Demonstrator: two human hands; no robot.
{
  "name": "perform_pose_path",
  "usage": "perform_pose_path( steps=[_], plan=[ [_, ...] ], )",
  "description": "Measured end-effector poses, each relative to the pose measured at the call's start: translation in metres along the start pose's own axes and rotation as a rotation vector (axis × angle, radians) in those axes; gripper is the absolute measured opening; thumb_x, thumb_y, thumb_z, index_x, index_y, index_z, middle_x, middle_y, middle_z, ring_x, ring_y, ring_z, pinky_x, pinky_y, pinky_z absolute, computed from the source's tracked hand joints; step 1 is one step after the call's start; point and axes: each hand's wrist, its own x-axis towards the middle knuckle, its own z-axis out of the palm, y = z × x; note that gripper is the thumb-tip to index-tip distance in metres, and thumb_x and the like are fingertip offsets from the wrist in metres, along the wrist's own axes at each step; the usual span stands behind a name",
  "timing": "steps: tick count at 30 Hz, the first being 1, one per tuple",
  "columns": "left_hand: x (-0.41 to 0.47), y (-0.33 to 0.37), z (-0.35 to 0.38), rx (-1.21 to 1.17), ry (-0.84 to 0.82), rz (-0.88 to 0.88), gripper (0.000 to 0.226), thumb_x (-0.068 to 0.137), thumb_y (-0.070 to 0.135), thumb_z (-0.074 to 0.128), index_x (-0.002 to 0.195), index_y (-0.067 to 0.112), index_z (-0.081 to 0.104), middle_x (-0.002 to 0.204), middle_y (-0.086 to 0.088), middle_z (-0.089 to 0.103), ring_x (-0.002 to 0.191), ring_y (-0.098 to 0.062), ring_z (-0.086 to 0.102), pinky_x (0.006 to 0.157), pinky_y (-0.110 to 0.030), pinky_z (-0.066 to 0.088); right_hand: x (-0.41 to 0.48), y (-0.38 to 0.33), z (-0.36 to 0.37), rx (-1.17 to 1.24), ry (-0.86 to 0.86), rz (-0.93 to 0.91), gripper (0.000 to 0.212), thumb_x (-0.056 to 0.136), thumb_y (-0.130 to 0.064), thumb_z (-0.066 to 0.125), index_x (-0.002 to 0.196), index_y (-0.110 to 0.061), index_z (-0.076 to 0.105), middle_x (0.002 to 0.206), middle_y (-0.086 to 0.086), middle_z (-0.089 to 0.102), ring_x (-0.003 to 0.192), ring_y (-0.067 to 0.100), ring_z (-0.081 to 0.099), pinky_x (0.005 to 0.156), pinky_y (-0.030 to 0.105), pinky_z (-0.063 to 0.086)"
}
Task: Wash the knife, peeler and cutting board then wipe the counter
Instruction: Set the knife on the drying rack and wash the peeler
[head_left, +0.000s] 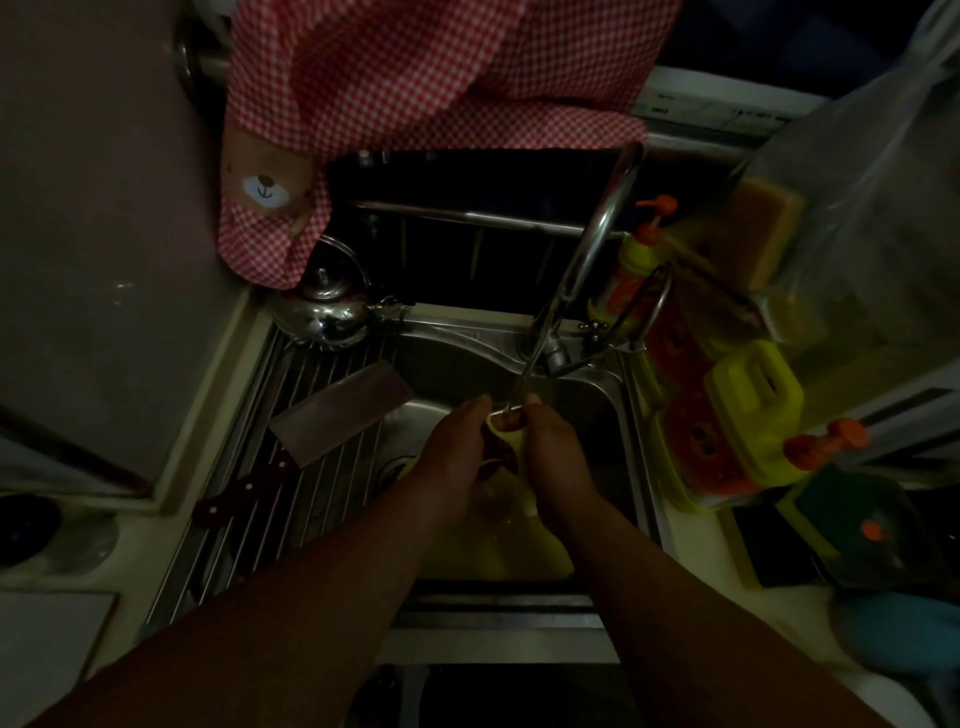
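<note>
My left hand (457, 447) and my right hand (550, 452) meet over the steel sink (597, 415). Between them is a small peeler (505, 415) with a metal loop on top and a dark reddish lower part, gripped by my left hand. My right hand presses a pale yellow sponge or cloth (513, 439) against it. The knife, a broad cleaver (337, 410) with a dark riveted handle, lies flat on the wire drying rack (270, 519) left of the sink. A yellowish flat shape (493, 564), possibly the cutting board, lies in the basin under my wrists.
The faucet (587, 260) arches over the sink's back edge. A shiny kettle (327, 306) stands at the rack's far end under a red checked cloth (415, 78). Soap bottles (644, 249), a yellow jug (748, 410) and a sponge (769, 228) crowd the right counter.
</note>
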Motion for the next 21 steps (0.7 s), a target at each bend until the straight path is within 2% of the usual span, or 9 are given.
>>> perform_pose_path(
  steps=[4, 7, 9, 12, 14, 17, 19, 21],
  plan=[
    [0.005, -0.007, -0.004, 0.232, 0.011, 0.234, 0.021, 0.105, 0.035, 0.052, 0.098, 0.028, 0.07, 0.101, -0.003, 0.073, 0.099, -0.025, 0.07, 0.087, -0.041, 0.053, 0.005, 0.004, -0.005, -0.072, -0.005, -0.082, 0.035, 0.097, -0.045, 0.042, 0.087, -0.028, 0.071, 0.107, 0.006, 0.072, 0.106, 0.026, 0.067, 0.102, 0.055, 0.049],
    [0.006, -0.014, -0.004, 0.408, 0.029, 0.36, 0.029, 0.1, 0.05, 0.048, 0.098, 0.03, 0.069, 0.102, -0.003, 0.071, 0.096, -0.024, 0.068, 0.088, -0.047, 0.054, 0.006, 0.004, -0.009, -0.008, -0.004, -0.083, 0.021, 0.099, -0.04, 0.055, 0.099, -0.027, 0.071, 0.1, 0.001, 0.075, 0.104, 0.024, 0.069, 0.1, 0.052, 0.052],
    [0.005, -0.014, -0.004, 0.455, 0.058, 0.384, 0.03, 0.1, 0.05, 0.046, 0.096, 0.029, 0.067, 0.101, -0.003, 0.069, 0.094, -0.024, 0.068, 0.087, -0.047, 0.054, 0.007, 0.007, -0.009, -0.042, -0.016, -0.098, 0.021, 0.093, -0.045, 0.06, 0.099, -0.029, 0.073, 0.099, 0.001, 0.076, 0.102, 0.026, 0.071, 0.097, 0.053, 0.052],
    [0.007, -0.009, -0.005, 0.409, 0.073, 0.343, 0.024, 0.099, 0.042, 0.052, 0.087, 0.028, 0.067, 0.093, -0.005, 0.07, 0.091, -0.026, 0.069, 0.088, -0.052, 0.056, 0.005, 0.007, -0.01, 0.003, -0.027, -0.035, 0.028, 0.093, -0.051, 0.058, 0.097, -0.029, 0.075, 0.102, 0.006, 0.077, 0.105, 0.031, 0.07, 0.097, 0.054, 0.052],
    [0.01, -0.006, -0.006, 0.306, 0.095, 0.277, 0.023, 0.093, 0.042, 0.055, 0.087, 0.026, 0.07, 0.094, -0.007, 0.072, 0.094, -0.029, 0.071, 0.091, -0.057, 0.056, 0.005, 0.007, -0.012, 0.043, -0.045, 0.056, 0.038, 0.099, -0.053, 0.05, 0.106, -0.025, 0.075, 0.108, 0.006, 0.077, 0.11, 0.03, 0.07, 0.098, 0.052, 0.052],
    [0.011, 0.0, -0.01, 0.114, 0.138, 0.133, 0.021, 0.102, 0.034, 0.055, 0.094, 0.024, 0.071, 0.108, -0.014, 0.074, 0.096, -0.028, 0.073, 0.088, -0.048, 0.06, 0.006, 0.013, -0.013, -0.002, -0.091, 0.098, 0.039, 0.1, -0.045, 0.05, 0.112, -0.018, 0.076, 0.109, 0.011, 0.077, 0.109, 0.032, 0.071, 0.103, 0.055, 0.052],
    [0.011, 0.0, -0.014, 0.07, 0.115, 0.072, 0.032, 0.104, 0.042, 0.052, 0.098, 0.019, 0.073, 0.103, -0.01, 0.078, 0.094, -0.024, 0.074, 0.087, -0.041, 0.06, 0.006, 0.013, -0.013, 0.025, -0.094, 0.113, 0.032, 0.104, -0.033, 0.053, 0.115, -0.011, 0.075, 0.108, 0.018, 0.077, 0.108, 0.038, 0.071, 0.102, 0.057, 0.053],
    [0.007, 0.001, -0.014, 0.11, 0.053, 0.065, 0.045, 0.103, 0.056, 0.046, 0.105, 0.02, 0.073, 0.101, -0.006, 0.078, 0.096, -0.024, 0.074, 0.088, -0.042, 0.059, 0.008, 0.007, -0.011, 0.099, -0.042, 0.143, 0.03, 0.103, -0.028, 0.057, 0.113, -0.006, 0.075, 0.107, 0.02, 0.076, 0.105, 0.039, 0.073, 0.099, 0.054, 0.056]
  ],
)
